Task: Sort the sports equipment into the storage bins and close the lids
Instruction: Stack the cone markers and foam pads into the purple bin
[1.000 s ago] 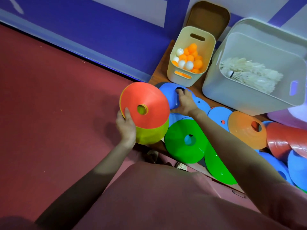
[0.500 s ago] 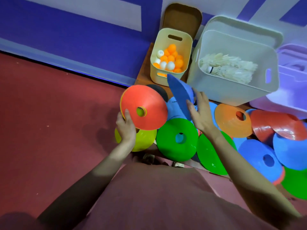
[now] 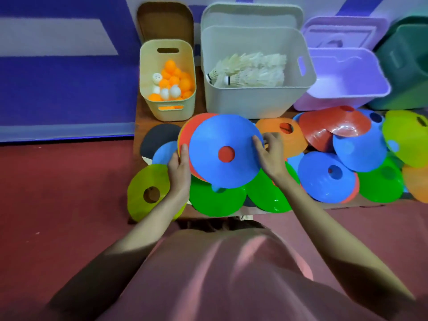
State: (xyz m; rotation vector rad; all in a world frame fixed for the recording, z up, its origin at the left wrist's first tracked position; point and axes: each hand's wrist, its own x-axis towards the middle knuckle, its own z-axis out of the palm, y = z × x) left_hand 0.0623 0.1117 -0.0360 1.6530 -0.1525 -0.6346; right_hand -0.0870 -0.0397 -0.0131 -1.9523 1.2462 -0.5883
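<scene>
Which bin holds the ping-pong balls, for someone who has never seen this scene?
Four open bins stand in a row against the blue wall. The cream bin is the leftmost, beside the larger white bin of shuttlecocks. It is the smallest, and the only one holding orange and white balls.

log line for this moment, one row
step: stacking cones | left hand: grips stack | right hand: seats blue cone on top | purple bin: open

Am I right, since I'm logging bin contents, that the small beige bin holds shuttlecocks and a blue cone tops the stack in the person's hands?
Not quite. The head view shows the small beige bin holding orange and white table tennis balls; the shuttlecocks lie in the larger white bin. The blue cone does top the stack in the hands.
</scene>
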